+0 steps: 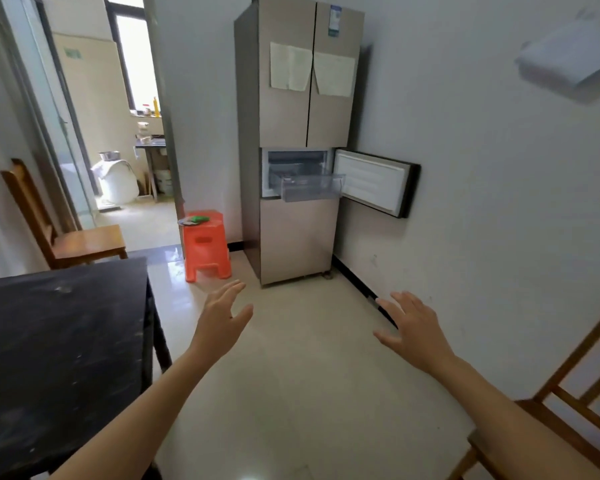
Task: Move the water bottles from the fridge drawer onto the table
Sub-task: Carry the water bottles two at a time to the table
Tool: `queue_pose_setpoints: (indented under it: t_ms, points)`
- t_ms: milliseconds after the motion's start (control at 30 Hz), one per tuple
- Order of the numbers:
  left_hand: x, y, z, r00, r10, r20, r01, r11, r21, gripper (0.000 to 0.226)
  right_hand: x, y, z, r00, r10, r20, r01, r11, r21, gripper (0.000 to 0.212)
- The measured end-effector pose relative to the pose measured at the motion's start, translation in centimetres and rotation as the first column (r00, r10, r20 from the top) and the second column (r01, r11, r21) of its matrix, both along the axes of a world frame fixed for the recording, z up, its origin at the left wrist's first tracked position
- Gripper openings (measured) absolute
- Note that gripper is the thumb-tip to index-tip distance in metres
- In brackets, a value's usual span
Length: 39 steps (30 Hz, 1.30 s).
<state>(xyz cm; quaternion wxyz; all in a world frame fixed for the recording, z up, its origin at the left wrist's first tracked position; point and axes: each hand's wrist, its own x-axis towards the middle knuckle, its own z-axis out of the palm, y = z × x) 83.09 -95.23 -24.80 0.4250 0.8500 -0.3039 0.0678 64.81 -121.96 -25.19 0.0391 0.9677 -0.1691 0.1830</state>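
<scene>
We hold both hands out over the floor [309, 375], well apart from each other and touching nothing. Our left hand [222, 327] hangs just past the table's right edge, with fingers straight and close together, thumb spread and palm turned inward. It holds nothing. Our right hand [416, 334] lies flat in the air, palm down and fingers spread, and it holds nothing either.

The fridge [291, 116] stands at the floor's far right corner, with its right side near the wall [482, 168]. Its two tall upper doors are closed, and a sheet of paper [290, 65] hangs on each. Below them a small door [374, 181] is swung wide to the right, almost flat along the wall. The clear drawer [312, 188] is pulled partway out of the compartment behind that door. Where the bottles are we cannot tell, because the drawer is too far off to show what lies in it.

The table [59, 341], black and scuffed with pale marks, takes up the floor's near left side. An orange stool [207, 247] stands just left of the fridge, with a green thing [200, 219] on its top. A wooden chair [66, 233] stands beyond the table's far edge, near the left wall. A second chair [568, 427] stands at the floor's near right corner. Behind the stool an open doorway [129, 150] leads into a brighter room.
</scene>
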Motion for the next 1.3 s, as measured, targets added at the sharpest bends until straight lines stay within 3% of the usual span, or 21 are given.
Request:
queue_pose_setpoints:
  t_ms: [167, 300, 500, 600, 733, 1167, 1300]
  points:
    - [4.2, -7.3, -0.9, 0.999, -0.025, -0.025, 0.025, 1.000, 0.013, 0.045, 3.1, -6.4, -0.3, 0.998, -0.047, -0.045, 0.043, 0.996, -0.081, 0.054]
    - [8.4, -15.5, -1.4, 0.995, -0.072, -0.064, 0.070, 0.997, -0.034, 0.045, 5.9, -13.7, -0.2, 0.992, -0.073, -0.102, 0.062, 0.992, -0.106, 0.066]
    - [13.5, -28.7, 0.2, 0.988, -0.148, -0.052, 0.144, 0.988, -0.062, 0.045, 9.9, -23.6, 2.2, 0.989, -0.134, -0.055, 0.122, 0.974, -0.189, 0.054]
    - [14.4, -33.5, 0.8, 0.978, -0.193, -0.080, 0.187, 0.979, -0.078, 0.046, 10.9, -27.1, 2.1, 0.985, -0.164, -0.052, 0.153, 0.973, -0.171, 0.056]
    - [17.2, -40.3, 1.1, 0.973, -0.216, -0.082, 0.207, 0.973, -0.103, 0.047, 14.0, -33.0, 1.5, 0.984, -0.177, -0.031, 0.177, 0.984, -0.001, 0.059]
    - [27.2, -56.4, 2.7, 0.999, -0.014, -0.040, 0.007, 0.987, -0.163, 0.045, 28.8, -53.1, 3.2, 0.998, 0.055, 0.001, -0.055, 0.998, 0.011, 0.061]
    - [29.5, -59.0, 2.5, 0.995, 0.090, -0.047, -0.095, 0.988, -0.118, 0.044, 33.6, -57.3, 3.1, 0.992, 0.110, -0.063, -0.107, 0.993, 0.050, 0.062]
